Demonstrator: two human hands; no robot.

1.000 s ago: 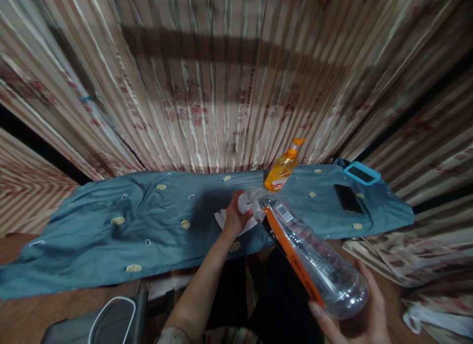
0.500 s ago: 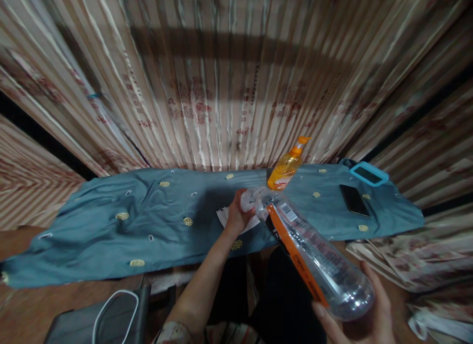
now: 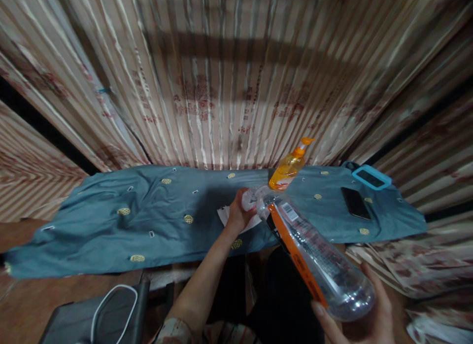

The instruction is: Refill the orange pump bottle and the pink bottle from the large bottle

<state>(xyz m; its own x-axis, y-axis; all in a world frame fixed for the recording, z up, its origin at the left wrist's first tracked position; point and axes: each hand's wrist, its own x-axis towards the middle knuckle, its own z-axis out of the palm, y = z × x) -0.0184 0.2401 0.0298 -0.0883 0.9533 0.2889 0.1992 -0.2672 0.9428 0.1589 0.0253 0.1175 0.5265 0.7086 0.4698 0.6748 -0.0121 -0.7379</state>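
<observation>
A large clear plastic bottle (image 3: 321, 255) with an orange and black label lies slantwise between my hands, above the cloth-covered surface. My left hand (image 3: 239, 212) is closed at its neck end, where crumpled-looking translucent plastic (image 3: 253, 197) shows; whether that is a cap or a wrapper I cannot make out. Around the bottle's rounded base, at lower right, curls my right hand (image 3: 373, 309), thumb on the near side and fingers on the far side. Beneath my left hand lies white paper (image 3: 223, 215) with a ragged edge. A pump bottle (image 3: 286, 171) of orange liquid stands just beyond the neck.
Blue-green cloth with pineapple prints (image 3: 162, 211) covers the long surface. On its right lie a black phone (image 3: 355, 203) and a blue-framed device (image 3: 371, 177). Striped curtain (image 3: 229, 87) hangs close behind. A grey case (image 3: 96, 314) with a white handle sits at lower left.
The view has shifted slightly. Both hands keep the same hold on the clear bottle, with no plain movement of it between them.
</observation>
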